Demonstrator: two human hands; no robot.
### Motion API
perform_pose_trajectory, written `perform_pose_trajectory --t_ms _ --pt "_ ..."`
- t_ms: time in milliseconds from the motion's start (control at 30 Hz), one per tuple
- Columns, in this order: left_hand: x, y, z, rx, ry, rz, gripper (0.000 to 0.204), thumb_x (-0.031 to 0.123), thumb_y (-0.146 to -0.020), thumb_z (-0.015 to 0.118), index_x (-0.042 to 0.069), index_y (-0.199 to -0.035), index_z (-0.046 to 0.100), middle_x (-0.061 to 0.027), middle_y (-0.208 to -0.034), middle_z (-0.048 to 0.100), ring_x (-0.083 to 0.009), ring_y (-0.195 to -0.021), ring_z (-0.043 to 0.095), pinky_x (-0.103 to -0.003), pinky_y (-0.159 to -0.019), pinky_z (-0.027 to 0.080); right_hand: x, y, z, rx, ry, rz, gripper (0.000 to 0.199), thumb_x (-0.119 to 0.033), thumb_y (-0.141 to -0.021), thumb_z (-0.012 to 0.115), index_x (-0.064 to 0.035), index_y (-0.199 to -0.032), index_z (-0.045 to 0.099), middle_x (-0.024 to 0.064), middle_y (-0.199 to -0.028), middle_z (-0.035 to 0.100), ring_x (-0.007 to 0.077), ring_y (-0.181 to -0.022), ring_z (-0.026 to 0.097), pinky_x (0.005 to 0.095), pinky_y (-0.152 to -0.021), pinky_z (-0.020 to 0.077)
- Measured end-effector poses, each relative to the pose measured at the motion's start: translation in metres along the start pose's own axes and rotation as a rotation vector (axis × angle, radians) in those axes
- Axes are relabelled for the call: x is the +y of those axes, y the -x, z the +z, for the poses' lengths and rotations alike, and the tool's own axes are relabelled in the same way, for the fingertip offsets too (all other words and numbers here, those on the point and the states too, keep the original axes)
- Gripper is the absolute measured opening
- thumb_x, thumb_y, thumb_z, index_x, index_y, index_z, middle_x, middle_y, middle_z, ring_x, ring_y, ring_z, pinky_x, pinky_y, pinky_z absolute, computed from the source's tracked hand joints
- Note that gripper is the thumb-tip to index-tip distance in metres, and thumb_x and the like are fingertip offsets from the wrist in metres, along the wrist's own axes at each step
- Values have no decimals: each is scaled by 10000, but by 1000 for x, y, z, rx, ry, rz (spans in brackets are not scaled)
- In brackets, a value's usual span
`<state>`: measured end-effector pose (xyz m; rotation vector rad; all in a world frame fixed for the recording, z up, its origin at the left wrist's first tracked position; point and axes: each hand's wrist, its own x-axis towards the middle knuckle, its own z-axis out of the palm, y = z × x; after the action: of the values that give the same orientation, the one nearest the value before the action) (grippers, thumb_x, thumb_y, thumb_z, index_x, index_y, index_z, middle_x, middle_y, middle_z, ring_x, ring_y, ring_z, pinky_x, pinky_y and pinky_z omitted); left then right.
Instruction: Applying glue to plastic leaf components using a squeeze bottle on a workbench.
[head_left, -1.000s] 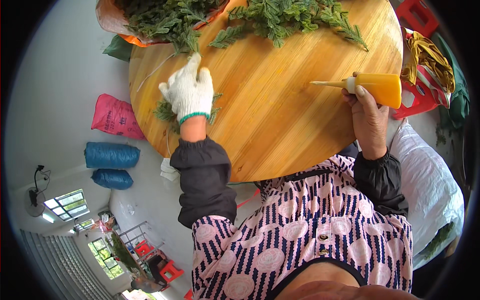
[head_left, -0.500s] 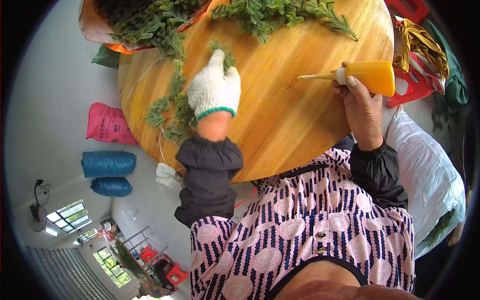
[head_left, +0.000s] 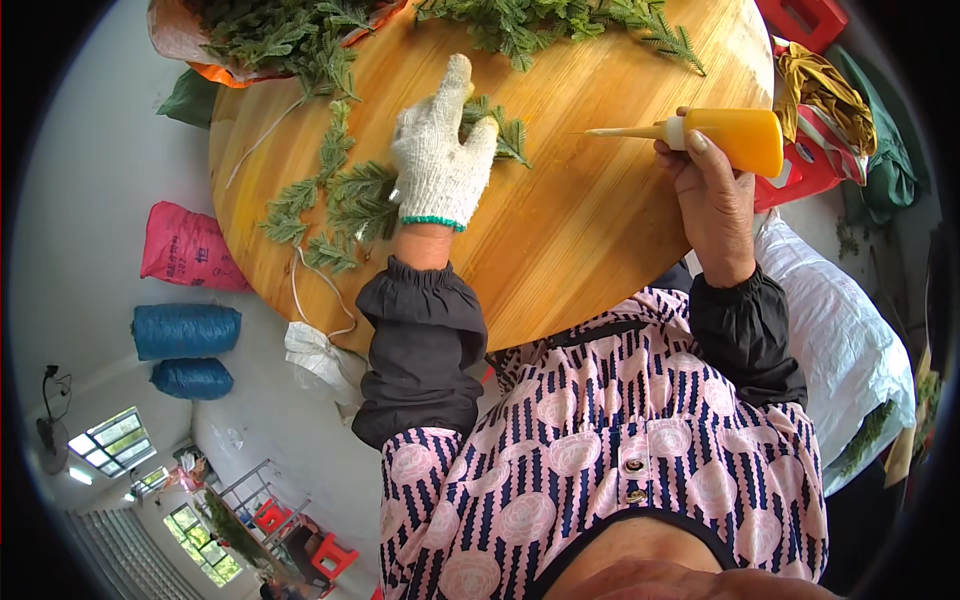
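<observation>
Head view | Gloved left hand (head_left: 443,160): thumb spread from extended forefinger, at conifer sprig (head_left: 511,139) near middle of round wooden table (head_left: 580,230); grip cannot be told | Bare right hand (head_left: 718,205): closed around neck of yellow squeeze bottle (head_left: 745,142), by right edge | Conifer sprigs (head_left: 360,197): toward left edge

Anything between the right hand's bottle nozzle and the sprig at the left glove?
Nothing visible: only wooden tabletop shows between the nozzle of the yellow bottle in the right hand and the green sprig by the gloved left hand.
</observation>
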<state>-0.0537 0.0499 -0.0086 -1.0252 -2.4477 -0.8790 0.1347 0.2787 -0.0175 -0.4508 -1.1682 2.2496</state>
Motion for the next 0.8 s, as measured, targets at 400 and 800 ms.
perform_pose_trajectory --t_ms 400,800 --pt "1 -1 30 -205 -165 -86 1001 496 -874 710 166 -1663 190 -42 -1411 645 -321 -1301 563 -648 -1210 180 8 -27 67 -497 877 -697 358 8 -860 803 6 -1195 675 68 -1149 714 145 -981 691 283 -862 564" --pt "11 -7 37 -263 -208 -195 1073 378 -859 753 150 -1672 90 1 -1519 575 -297 -1389 501 -629 -1241 148 26 -50 73 -524 1039 -900 246 -119 -797 855 -125 -1028 769 77 -1108 713 250 -976 686 339 -867 563"
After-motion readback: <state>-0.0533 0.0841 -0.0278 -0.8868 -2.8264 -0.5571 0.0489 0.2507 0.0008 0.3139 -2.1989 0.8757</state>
